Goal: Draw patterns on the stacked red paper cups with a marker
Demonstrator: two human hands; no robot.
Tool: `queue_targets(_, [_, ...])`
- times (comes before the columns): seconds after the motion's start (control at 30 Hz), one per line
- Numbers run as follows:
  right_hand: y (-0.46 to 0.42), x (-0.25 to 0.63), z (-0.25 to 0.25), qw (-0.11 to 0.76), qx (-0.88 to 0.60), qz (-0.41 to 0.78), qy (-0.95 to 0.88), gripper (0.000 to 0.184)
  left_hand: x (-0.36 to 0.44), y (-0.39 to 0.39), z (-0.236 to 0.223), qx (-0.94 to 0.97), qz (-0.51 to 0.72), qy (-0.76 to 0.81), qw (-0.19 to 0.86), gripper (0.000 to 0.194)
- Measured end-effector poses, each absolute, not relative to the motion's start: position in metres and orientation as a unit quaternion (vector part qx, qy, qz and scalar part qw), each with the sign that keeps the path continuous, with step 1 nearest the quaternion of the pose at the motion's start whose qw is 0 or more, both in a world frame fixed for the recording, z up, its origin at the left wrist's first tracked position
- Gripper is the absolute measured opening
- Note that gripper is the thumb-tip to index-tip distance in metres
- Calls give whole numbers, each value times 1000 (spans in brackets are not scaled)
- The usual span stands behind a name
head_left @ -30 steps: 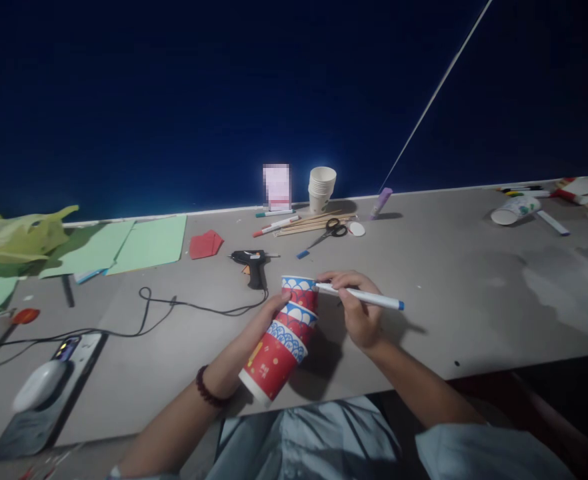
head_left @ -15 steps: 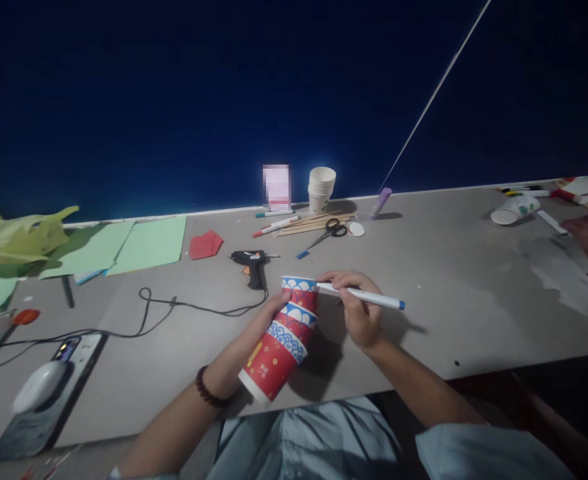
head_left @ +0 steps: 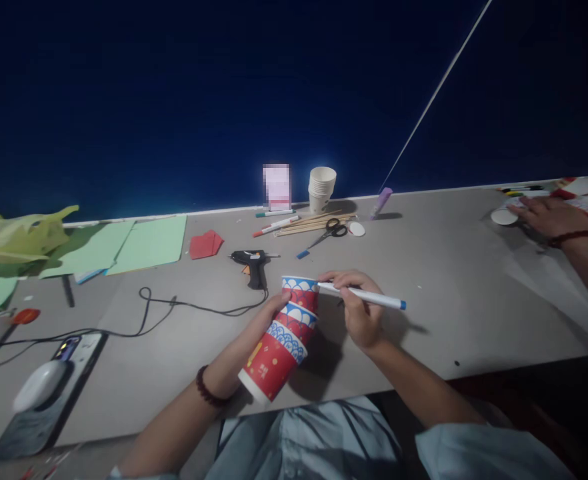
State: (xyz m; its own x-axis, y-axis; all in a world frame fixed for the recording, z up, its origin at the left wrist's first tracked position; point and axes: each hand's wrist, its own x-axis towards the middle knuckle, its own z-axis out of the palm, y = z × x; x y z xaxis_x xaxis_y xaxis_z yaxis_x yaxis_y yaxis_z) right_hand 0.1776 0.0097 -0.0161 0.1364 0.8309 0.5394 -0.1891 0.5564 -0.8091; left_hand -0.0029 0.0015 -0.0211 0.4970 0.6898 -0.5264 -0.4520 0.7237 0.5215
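Near the black pistol-shaped glue gun [head_left: 253,259], left hand [head_left: 277,307] grips stacked red-and-blue paper cups [head_left: 274,363], right hand [head_left: 361,310] slim white marker [head_left: 381,298]; marking seems unfinished.

The paper cups [head_left: 288,340] are red, banded with blue-and-white scallops — the nearest also flecked with yellow. The marker [head_left: 374,297] is white with a blue end. The glue gun [head_left: 255,265] is black, the folded paper [head_left: 206,245] red, the sheets [head_left: 157,241] pale green, the worktop [head_left: 449,267] grey. The bag [head_left: 21,237] looks yellow-green — hard to judge in dim light.
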Motion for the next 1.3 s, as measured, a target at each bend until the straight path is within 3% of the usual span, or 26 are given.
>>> queue_targets(1.3, [8, 177, -15, 684, -316, 386, -532, 9, -1, -1, -11, 156, 343, 390, 840, 41])
